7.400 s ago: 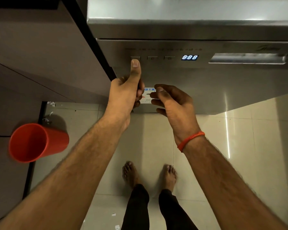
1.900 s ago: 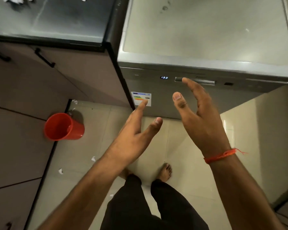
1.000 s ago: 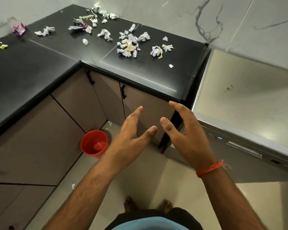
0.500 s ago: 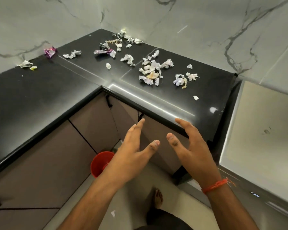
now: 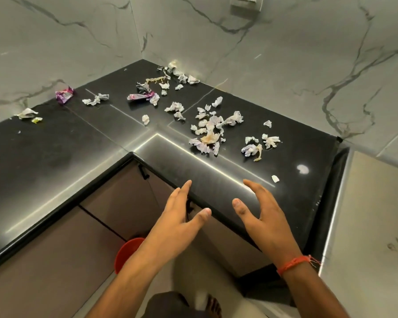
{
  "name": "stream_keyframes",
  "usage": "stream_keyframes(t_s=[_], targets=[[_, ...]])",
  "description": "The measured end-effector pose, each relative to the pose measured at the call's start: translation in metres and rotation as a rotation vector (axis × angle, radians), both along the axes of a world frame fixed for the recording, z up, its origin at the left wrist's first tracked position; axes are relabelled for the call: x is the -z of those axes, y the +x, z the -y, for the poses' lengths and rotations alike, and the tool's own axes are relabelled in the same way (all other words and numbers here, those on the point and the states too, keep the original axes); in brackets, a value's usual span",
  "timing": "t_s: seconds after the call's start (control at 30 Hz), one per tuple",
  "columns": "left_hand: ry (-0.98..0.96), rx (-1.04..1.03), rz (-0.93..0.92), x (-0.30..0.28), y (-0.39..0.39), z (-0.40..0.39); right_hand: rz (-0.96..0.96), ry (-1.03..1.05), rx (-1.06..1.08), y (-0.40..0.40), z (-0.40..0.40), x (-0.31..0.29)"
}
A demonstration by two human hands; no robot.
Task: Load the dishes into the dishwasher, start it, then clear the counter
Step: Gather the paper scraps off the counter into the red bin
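A black L-shaped counter [image 5: 44,171] fills the corner under marble walls. Several crumpled paper scraps and peels lie scattered on it, the thickest cluster [image 5: 210,131] at centre right, a purple wrapper [image 5: 64,95] at far left, another purple wrapper [image 5: 140,96] near the back. My left hand [image 5: 178,220] hovers open in front of the counter's front edge, fingers straight and spread. My right hand [image 5: 265,216], with an orange thread at the wrist, hovers open over that edge, holding nothing. The dishwasher's steel top [image 5: 368,226] shows at the right.
A red bucket [image 5: 128,251] stands on the floor below the counter, partly hidden by my left forearm. Brown cabinet doors [image 5: 55,267] with black handles run under the counter. A wall socket [image 5: 246,2] sits at the top. A small white scrap [image 5: 275,179] lies near the counter's right end.
My view has risen from the dishwasher's control panel to the littered counter. Both hands left the panel, opened, and moved up and forward toward the counter edge.
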State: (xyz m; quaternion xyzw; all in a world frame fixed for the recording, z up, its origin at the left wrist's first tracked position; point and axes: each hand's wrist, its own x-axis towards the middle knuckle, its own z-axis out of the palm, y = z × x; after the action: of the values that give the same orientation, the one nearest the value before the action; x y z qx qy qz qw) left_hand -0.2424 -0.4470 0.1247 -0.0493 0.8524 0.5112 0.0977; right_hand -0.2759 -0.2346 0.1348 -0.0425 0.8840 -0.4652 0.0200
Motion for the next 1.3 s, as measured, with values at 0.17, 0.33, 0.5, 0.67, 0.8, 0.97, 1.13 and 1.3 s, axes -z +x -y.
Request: stream_keyframes(t_s=[0.17, 0.33, 0.5, 0.67, 0.8, 0.97, 1.13, 1.3], targets=[[-0.03, 0.075, 0.03, 0.012, -0.066, 0.008, 0.039, -0.008, 0.101, -0.044, 0.004, 0.016], [-0.085, 0.117, 0.063, 0.03, -0.123, 0.019, 0.049, 0.003, 0.177, -0.082, 0.007, 0.035], [-0.17, 0.188, 0.079, 0.053, -0.196, 0.042, 0.035, 0.081, 0.319, -0.134, 0.005, 0.056], [-0.276, 0.193, -0.016, 0.077, -0.229, 0.052, 0.08, 0.202, 0.514, -0.162, -0.019, 0.089], [-0.326, 0.159, -0.075, 0.091, -0.246, 0.059, 0.147, 0.331, 0.658, -0.174, -0.04, 0.109], [-0.345, 0.177, -0.069, 0.101, -0.26, 0.057, 0.153, 0.499, 0.604, -0.199, -0.034, 0.128], [-0.424, 0.214, -0.115, 0.111, -0.268, 0.046, 0.049, 0.609, 0.291, -0.233, 0.026, 0.135], [-0.438, 0.192, -0.205, 0.118, -0.268, 0.047, 0.02, 0.527, -0.073, -0.236, 0.081, 0.13]])
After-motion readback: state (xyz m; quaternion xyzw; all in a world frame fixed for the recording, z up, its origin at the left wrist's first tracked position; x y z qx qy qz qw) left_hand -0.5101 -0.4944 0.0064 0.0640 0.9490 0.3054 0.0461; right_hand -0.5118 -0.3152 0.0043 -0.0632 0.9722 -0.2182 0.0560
